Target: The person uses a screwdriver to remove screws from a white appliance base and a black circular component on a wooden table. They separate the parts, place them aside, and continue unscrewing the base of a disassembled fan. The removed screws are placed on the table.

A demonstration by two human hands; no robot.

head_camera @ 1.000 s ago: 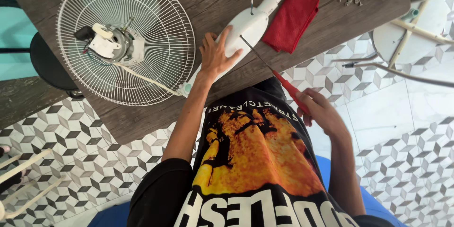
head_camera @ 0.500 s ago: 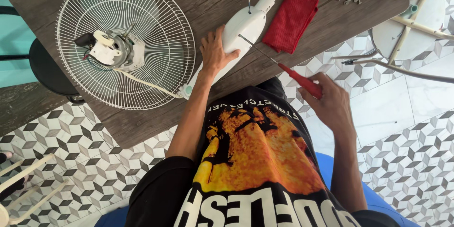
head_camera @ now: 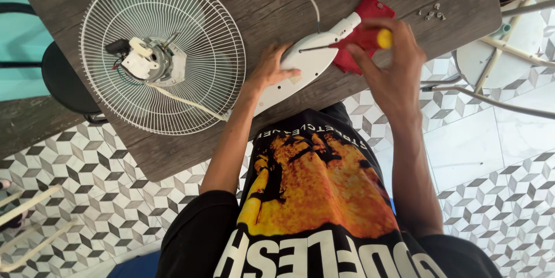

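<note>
The left hand (head_camera: 272, 72) presses flat on the white fan base (head_camera: 300, 67) near the desk's (head_camera: 173, 151) front edge. The right hand (head_camera: 390, 61) grips a screwdriver (head_camera: 347, 42), tip on the base. Some screws (head_camera: 432, 13) already lie out by the far right corner; the base looks not yet opened.

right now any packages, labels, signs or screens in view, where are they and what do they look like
No packages, signs or screens show.
Shirt print: on the person's black shirt, bottom centre; an orange and yellow picture with white lettering above and large white letters below.
Nothing like a label can be made out on the white fan housing under the left hand, on the fan motor inside the wire guard, or on the red-and-yellow screwdriver in the right hand.
</note>
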